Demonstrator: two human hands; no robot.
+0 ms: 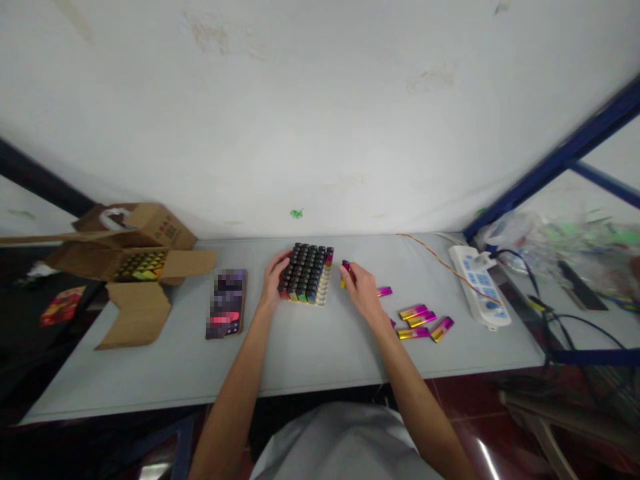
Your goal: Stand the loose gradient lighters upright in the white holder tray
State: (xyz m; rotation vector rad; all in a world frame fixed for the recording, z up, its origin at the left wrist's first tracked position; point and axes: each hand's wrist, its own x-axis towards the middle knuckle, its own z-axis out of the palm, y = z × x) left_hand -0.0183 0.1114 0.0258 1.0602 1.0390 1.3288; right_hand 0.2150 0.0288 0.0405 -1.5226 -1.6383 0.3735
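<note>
Loading lighters into a tray on the grey surface (300, 360).

The open carton (137, 267) sits far left; the tray (306, 273) stands mid-surface, nearly full — left hand (274, 279) steadies its edge, fingers spread. Right hand (361, 288) pinches one lighter (345, 269) just beside the tray; next it likely needs an empty slot. Loose lighters (420, 321) lie to the right. Free slots are too small to make out.
</note>
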